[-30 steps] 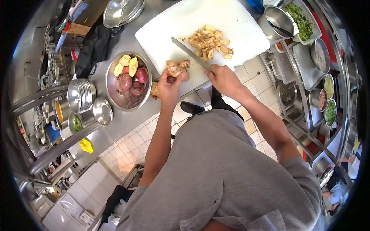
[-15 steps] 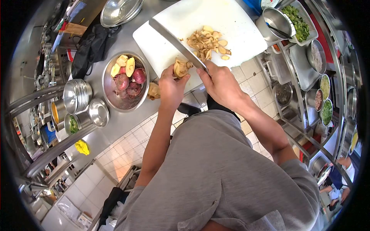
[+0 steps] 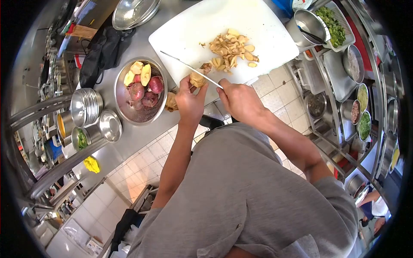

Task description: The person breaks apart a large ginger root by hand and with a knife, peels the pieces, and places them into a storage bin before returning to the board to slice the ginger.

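My left hand grips a knob of ginger at the near edge of the white cutting board. In my right hand is the handle of a kitchen knife. Its blade appears nearly edge-on and crosses over the ginger. Ginger peelings and trimmings lie heaped on the board beyond my hands. Another ginger piece rests on the counter just left of my left hand. A perforated metal bowl beside it holds red onions and peeled ginger.
Stacked metal bowls and a yellow cloth lie at the left. A black bag sits behind the perforated bowl. Right of the board are a steel pot, a basket of greens and a rack of containers. Another person is at far right.
The knife has turned from showing its broad blade to nearly edge-on, and its tip has dropped toward me over the ginger. My right hand has shifted slightly nearer my body.
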{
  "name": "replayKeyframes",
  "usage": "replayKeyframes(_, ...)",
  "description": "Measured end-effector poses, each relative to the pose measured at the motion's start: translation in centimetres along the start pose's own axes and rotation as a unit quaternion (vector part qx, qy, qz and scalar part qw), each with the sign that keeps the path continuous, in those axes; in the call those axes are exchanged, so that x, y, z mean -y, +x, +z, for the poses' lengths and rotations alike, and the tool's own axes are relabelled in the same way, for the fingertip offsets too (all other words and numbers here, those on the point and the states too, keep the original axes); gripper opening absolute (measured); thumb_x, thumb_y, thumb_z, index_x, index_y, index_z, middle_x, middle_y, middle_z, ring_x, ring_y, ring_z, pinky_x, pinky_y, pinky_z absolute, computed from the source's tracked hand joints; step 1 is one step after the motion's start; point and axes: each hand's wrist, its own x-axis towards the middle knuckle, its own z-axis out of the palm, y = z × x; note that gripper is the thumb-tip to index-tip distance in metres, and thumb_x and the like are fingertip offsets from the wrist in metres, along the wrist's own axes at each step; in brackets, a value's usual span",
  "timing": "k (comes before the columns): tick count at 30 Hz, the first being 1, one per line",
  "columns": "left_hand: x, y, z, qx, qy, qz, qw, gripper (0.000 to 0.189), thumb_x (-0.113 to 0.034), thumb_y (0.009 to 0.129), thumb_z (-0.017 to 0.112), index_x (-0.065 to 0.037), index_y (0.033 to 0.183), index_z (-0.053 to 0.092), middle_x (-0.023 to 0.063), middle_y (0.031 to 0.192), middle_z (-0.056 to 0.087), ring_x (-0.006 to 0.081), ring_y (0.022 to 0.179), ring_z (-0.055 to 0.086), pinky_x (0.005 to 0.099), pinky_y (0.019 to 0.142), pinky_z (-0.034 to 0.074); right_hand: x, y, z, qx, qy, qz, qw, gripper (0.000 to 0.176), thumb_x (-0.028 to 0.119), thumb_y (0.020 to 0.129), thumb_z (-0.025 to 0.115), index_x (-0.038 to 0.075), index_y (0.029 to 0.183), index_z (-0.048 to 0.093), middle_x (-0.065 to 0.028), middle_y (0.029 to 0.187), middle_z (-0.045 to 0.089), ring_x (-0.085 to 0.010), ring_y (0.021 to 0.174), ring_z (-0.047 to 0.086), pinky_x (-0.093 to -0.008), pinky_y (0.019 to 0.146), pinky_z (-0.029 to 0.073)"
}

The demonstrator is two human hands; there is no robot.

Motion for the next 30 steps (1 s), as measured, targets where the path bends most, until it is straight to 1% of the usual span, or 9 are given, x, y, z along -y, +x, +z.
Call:
replayKeyframes(3,-0.8,-0.2,-0.1,-0.001,0.022,0.001,1.000,0.044,-0.003,0.083,0.080,0.007,0.120,0.058,0.0210,0.107,0.072,0.0271,0.099,0.074,0.0359,0.085,0.061,0.9,-0.4,-0.8,-0.020,0.009,-0.021,1.000,0.016,0.015,0.101,0.055,-0.001,0.099,0.056,-0.0231,0.067,0.063,-0.0448,0.065,0.064,-0.0518,0.059,0.051)
replayKeyframes(6,-1.5,-0.1,-0.3,0.008,0.055,-0.025,0.998,0.043,-0.003,0.083,0.079,0.007,0.119,0.058,0.0213,0.108,0.072,0.0273,0.098,0.074,0.0355,0.084,0.061,3.3,-0.9,-2.7,-0.086,0.062,-0.068,0.992,0.016,0.015,0.101,0.055,-0.001,0.102,0.056,-0.0225,0.067,0.064,-0.0444,0.065,0.065,-0.0515,0.058,0.051)
replayKeyframes(9,-1.3,-0.1,-0.3,0.012,0.046,-0.031,0.998,0.043,-0.003,0.083,0.080,0.007,0.118,0.058,0.0215,0.107,0.072,0.0288,0.097,0.075,0.0356,0.083,0.061,2.6,-0.5,-1.5,-0.073,0.023,-0.055,0.996,0.015,0.014,0.100,0.056,-0.001,0.100,0.056,-0.0233,0.067,0.063,-0.0441,0.064,0.065,-0.0514,0.057,0.051)
replayKeyframes(12,-0.8,0.2,0.0,0.004,0.044,-0.030,0.999,0.043,-0.004,0.082,0.080,0.006,0.117,0.058,0.0216,0.105,0.072,0.0302,0.096,0.075,0.0365,0.082,0.061,-0.5,0.4,0.8,0.006,-0.037,-0.011,0.999,0.013,0.012,0.098,0.056,-0.001,0.098,0.055,-0.0246,0.066,0.063,-0.0447,0.063,0.065,-0.0518,0.057,0.051)
replayKeyframes(18,-1.7,0.5,-0.1,0.021,0.080,-0.029,0.996,0.043,-0.005,0.082,0.080,0.006,0.117,0.058,0.0219,0.103,0.071,0.0288,0.094,0.074,0.0371,0.082,0.060,-0.2,0.5,-0.6,0.038,-0.037,-0.005,0.999,0.012,0.007,0.092,0.053,-0.004,0.095,0.055,-0.0255,0.065,0.064,-0.0453,0.064,0.067,-0.0547,0.059,0.054)
replayKeyframes(21,-2.0,0.2,0.3,0.029,0.083,-0.018,0.996,0.044,-0.002,0.080,0.078,0.005,0.119,0.058,0.0228,0.104,0.071,0.0329,0.095,0.073,0.0395,0.083,0.059,0.1,-0.1,-1.8,0.062,-0.029,0.010,0.998,0.012,0.007,0.091,0.054,-0.005,0.096,0.055,-0.0266,0.068,0.065,-0.0464,0.068,0.068,-0.0550,0.062,0.054)
replayKeyframes(25,-2.3,0.1,0.5,0.061,0.134,0.067,0.987,0.049,0.002,0.078,0.074,0.006,0.124,0.058,0.0256,0.108,0.069,0.0434,0.097,0.068,0.0454,0.084,0.055,0.4,-0.7,-3.2,0.088,-0.046,0.065,0.993,0.013,0.006,0.091,0.055,-0.005,0.097,0.056,-0.0288,0.073,0.066,-0.0469,0.074,0.068,-0.0545,0.067,0.055)
replayKeyframes(28,-2.6,0.4,0.7,0.077,0.209,0.095,0.970,0.046,-0.003,0.083,0.074,0.007,0.126,0.059,0.0263,0.110,0.070,0.0391,0.100,0.071,0.0408,0.087,0.056,-0.1,0.7,-2.6,0.083,-0.022,0.082,0.993,0.014,0.006,0.091,0.056,-0.006,0.097,0.056,-0.0302,0.075,0.066,-0.0486,0.075,0.067,-0.0548,0.069,0.054)
replayKeyframes(30,-2.2,0.6,0.7,0.068,0.197,0.089,0.974,0.047,-0.003,0.083,0.073,0.008,0.127,0.058,0.0272,0.111,0.069,0.0411,0.100,0.070,0.0424,0.087,0.056,-1.8,2.2,-1.3,0.062,0.025,0.066,0.996,0.014,0.007,0.094,0.055,-0.007,0.093,0.055,-0.0317,0.074,0.064,-0.0505,0.074,0.065,-0.0558,0.067,0.052)
